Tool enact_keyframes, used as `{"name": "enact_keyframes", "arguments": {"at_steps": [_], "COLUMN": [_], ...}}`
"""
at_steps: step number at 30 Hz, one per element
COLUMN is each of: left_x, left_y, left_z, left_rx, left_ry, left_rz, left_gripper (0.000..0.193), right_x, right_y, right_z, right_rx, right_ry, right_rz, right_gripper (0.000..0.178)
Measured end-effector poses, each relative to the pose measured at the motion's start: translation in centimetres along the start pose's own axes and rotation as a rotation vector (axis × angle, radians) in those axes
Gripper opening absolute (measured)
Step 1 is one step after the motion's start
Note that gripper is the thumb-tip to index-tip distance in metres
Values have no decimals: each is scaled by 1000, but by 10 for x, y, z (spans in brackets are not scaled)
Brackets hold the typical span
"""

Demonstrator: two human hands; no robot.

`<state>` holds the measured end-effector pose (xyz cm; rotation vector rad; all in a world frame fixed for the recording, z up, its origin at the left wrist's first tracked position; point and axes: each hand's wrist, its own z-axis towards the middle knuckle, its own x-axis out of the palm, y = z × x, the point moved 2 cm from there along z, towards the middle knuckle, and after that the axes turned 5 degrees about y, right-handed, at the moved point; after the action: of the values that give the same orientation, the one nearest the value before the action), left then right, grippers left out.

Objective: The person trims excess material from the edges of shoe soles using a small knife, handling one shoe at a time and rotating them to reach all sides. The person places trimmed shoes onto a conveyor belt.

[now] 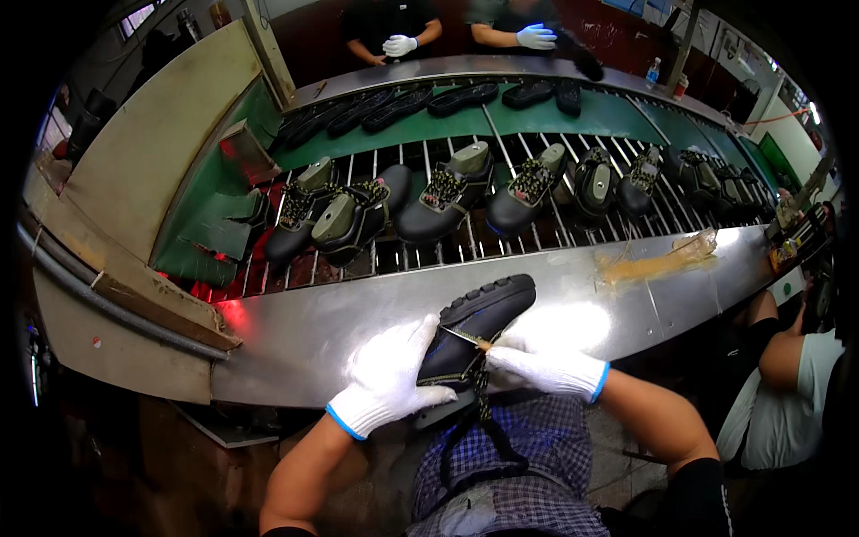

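A black work shoe [488,309] lies tilted on its side at the near edge of the metal counter, its ridged sole facing up and away from me. Yellow-and-black laces hang from it toward my lap. My left hand [383,374], in a white knit glove with a blue cuff, grips the shoe from the left, thumb and fingers on either side. In my gloved right hand [550,365] is a thin metal tool [463,336] with a light brown handle. Its tip reaches the shoe near the seam where upper meets sole; whether it touches is too small to tell.
Beyond the metal counter [340,331], several laced shoes [443,192] on lasts rest on a roller conveyor. Black soles [463,98] lie on a green belt behind. Two people with gloved hands [400,45] are across the line; another person [787,394] sits at right. Brown tape [662,259] covers part of the counter.
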<state>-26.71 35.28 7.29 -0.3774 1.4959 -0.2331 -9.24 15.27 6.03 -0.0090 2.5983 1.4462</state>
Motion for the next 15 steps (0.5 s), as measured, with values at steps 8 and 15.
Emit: {"name": "enact_keyframes", "arguments": {"at_steps": [8, 15], "left_x": [-3, -13], "left_y": [-11, -15], "left_z": [-4, -1], "left_rx": [130, 108], "left_ry": [-52, -24], "left_rz": [109, 167], "left_gripper": [93, 101], "right_x": [-31, -22], "right_y": [69, 31], "right_z": [-54, -53], "right_rx": [-143, -138], "right_ry": [-353, -329], "right_rz": [-852, -907], "right_gripper": [47, 47]}}
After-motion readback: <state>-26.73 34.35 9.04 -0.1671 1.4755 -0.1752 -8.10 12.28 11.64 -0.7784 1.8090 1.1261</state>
